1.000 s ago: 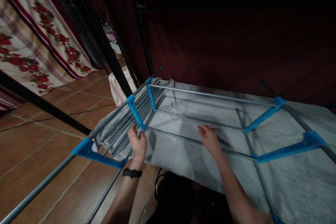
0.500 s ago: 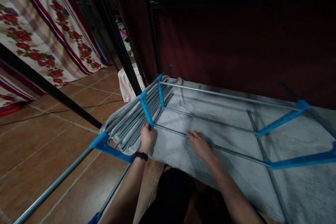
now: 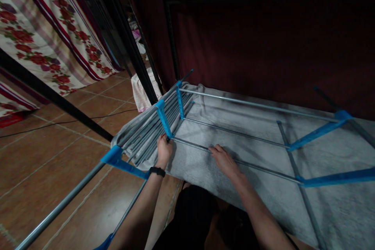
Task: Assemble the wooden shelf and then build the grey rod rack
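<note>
My left hand [image 3: 164,150], with a black band at the wrist, is closed at the lower end of a blue bracket [image 3: 164,118]; what its fingers hold is partly hidden. Farther right, my right hand [image 3: 223,159] has its fingers around the near metal rod [image 3: 263,170], which runs from that bracket to a long blue bracket [image 3: 336,177] on the right. Two more rods lie behind it, the upper one [image 3: 249,103] joining blue corner pieces. Beside my left hand, several loose grey tubes [image 3: 146,136] lie in a bundle on the grey cloth [image 3: 193,168].
Another blue bracket [image 3: 123,163] with long tubes reaches toward the lower left over the tiled floor [image 3: 52,152]. Black frame bars [image 3: 73,109] cross the left side. A floral curtain [image 3: 52,35] hangs at upper left, and a dark red cloth [image 3: 263,54] stands behind.
Both hands keep the same hold, and the rods and brackets have shifted only slightly in the view.
</note>
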`<state>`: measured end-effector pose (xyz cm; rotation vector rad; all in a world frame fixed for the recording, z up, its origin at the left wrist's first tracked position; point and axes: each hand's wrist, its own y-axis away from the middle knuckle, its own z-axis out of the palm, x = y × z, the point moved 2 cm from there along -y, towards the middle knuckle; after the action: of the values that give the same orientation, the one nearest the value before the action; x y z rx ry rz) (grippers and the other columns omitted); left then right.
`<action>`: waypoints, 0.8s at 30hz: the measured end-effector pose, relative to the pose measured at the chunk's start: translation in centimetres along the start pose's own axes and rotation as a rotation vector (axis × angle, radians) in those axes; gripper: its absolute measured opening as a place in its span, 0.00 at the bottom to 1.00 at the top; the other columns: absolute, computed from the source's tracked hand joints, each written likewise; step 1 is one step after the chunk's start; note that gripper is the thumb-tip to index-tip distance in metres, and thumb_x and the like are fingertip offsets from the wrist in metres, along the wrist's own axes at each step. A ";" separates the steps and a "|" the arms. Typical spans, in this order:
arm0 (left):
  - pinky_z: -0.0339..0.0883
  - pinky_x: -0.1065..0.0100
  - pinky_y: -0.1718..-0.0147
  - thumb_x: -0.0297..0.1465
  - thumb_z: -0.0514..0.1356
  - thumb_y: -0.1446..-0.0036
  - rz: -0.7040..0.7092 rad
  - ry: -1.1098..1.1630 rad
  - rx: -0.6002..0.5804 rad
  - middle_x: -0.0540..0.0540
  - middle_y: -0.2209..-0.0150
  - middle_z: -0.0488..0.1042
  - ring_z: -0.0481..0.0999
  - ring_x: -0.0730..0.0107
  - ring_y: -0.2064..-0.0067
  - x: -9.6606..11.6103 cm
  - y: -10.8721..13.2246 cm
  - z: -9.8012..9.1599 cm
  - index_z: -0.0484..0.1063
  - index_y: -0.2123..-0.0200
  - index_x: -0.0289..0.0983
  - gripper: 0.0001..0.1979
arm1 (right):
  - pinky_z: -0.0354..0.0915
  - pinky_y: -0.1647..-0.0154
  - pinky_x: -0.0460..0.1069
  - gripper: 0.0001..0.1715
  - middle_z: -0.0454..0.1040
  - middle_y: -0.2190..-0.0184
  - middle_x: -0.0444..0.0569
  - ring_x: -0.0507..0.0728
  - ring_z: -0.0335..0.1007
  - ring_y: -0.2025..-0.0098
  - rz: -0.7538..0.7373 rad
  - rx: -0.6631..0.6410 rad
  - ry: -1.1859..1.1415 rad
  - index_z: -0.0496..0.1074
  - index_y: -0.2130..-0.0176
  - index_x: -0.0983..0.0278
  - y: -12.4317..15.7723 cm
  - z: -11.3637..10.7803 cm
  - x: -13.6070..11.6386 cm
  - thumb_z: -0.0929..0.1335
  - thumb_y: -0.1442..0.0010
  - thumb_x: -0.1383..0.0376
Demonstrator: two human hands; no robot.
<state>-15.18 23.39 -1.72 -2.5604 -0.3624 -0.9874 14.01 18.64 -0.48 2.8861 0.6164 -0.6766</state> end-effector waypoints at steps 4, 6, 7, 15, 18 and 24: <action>0.62 0.61 0.51 0.24 0.57 0.49 0.034 -0.060 -0.013 0.41 0.60 0.73 0.70 0.59 0.53 0.4 0.3 -0.1 0.72 0.66 0.36 0.07 | 0.63 0.55 0.47 0.21 0.70 0.57 0.51 0.55 0.70 0.56 -0.005 0.025 -0.034 0.72 0.49 0.59 -0.1 0.1 0.3 0.59 0.35 0.72; 0.61 0.59 0.50 0.24 0.57 0.49 0.036 -0.114 0.009 0.40 0.59 0.73 0.70 0.58 0.53 0.5 0.5 -0.1 0.72 0.66 0.35 0.06 | 0.63 0.56 0.47 0.20 0.70 0.58 0.50 0.55 0.70 0.56 -0.012 0.025 -0.042 0.72 0.50 0.59 -0.2 0.0 0.3 0.59 0.35 0.72; 0.60 0.58 0.49 0.23 0.57 0.49 0.039 -0.139 0.021 0.40 0.59 0.72 0.69 0.58 0.53 0.7 0.7 0.0 0.71 0.66 0.35 0.06 | 0.63 0.56 0.47 0.20 0.70 0.58 0.51 0.55 0.70 0.57 -0.016 0.022 -0.044 0.72 0.50 0.60 -0.2 -0.1 0.3 0.59 0.35 0.72; 0.61 0.63 0.55 0.19 0.51 0.46 -0.005 -0.179 0.033 0.43 0.64 0.69 0.69 0.62 0.58 2.3 1.4 0.4 0.68 0.67 0.35 0.09 | 0.62 0.56 0.47 0.21 0.70 0.60 0.50 0.55 0.69 0.57 -0.044 0.028 -0.078 0.74 0.53 0.61 0.2 -1.1 0.5 0.57 0.35 0.73; 0.61 0.66 0.63 0.22 0.52 0.44 -0.086 -0.146 -0.023 0.44 0.67 0.70 0.71 0.64 0.64 2.9 1.3 0.9 0.68 0.66 0.35 0.07 | 0.62 0.57 0.47 0.20 0.70 0.61 0.49 0.55 0.68 0.58 -0.042 0.047 -0.070 0.73 0.54 0.61 0.2 -1.1 0.8 0.57 0.35 0.72; 0.59 0.66 0.67 0.34 0.55 0.40 -0.134 -0.081 -0.007 0.43 0.71 0.72 0.72 0.63 0.67 3.1 1.1 1.5 0.69 0.67 0.36 0.08 | 0.62 0.56 0.47 0.20 0.70 0.60 0.50 0.54 0.68 0.58 -0.031 0.051 -0.038 0.73 0.55 0.62 0.0 -0.8 1.2 0.57 0.35 0.73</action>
<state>-11.67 23.39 -0.84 -2.6160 -0.5610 -0.9336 15.36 19.24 -0.31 2.9085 0.6497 -0.7609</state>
